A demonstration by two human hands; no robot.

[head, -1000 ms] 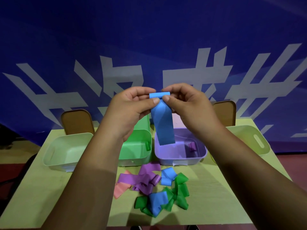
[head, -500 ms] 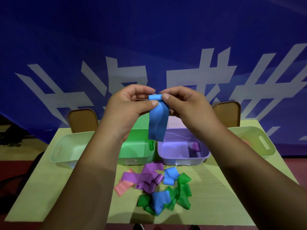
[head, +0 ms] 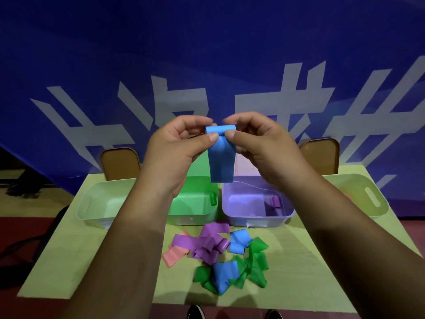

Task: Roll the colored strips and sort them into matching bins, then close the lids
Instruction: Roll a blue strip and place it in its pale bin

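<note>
Blue banner behind, green table below. I note left hand and right hand both pinching the blue strip at its rolled top edge, thumbs in front. Its long axis runs vertical, loose end pointing down, held in the air above the green bin and purple bin.

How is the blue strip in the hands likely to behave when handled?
Probably floppy: the blue strip hangs limp below the left hand and right hand. Likely light: a fingertip pinch holds it. Its rolled top may uncurl if released, like strips in the pile.
</note>
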